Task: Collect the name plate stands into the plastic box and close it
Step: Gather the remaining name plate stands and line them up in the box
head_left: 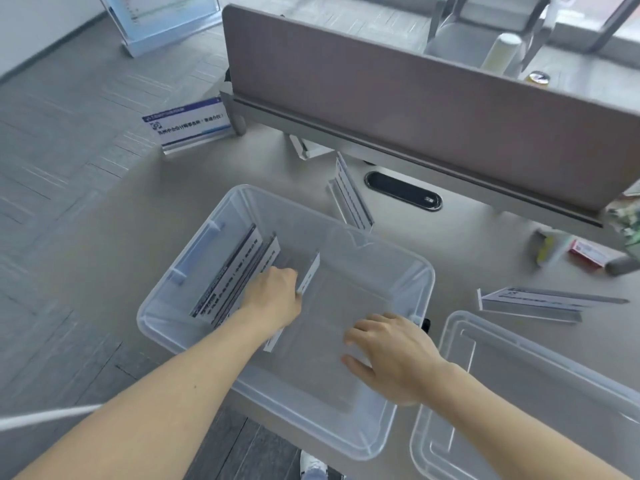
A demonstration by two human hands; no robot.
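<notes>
A clear plastic box [408, 268] sits open on the grey desk, overhanging its near left edge. Several name plate stands [235, 275] lean against its left inner wall. My left hand [273, 296] is inside the box and grips another stand [308, 277] on edge. Over the box's right side my right hand [391, 355] hovers, fingers loosely curled, holding nothing. Three stands are outside: one [351, 194] behind the box, one [533, 303] lying to the right, one [188, 124] upright at the far left corner. The clear lid [540, 386] lies at the lower right.
A brown desk partition [415, 109] runs along the back. A black cable grommet [403, 190] is set in the desk behind the box. A red and white carton [590, 254] and small items lie at the right edge. Grey carpet floor [62, 150] lies left.
</notes>
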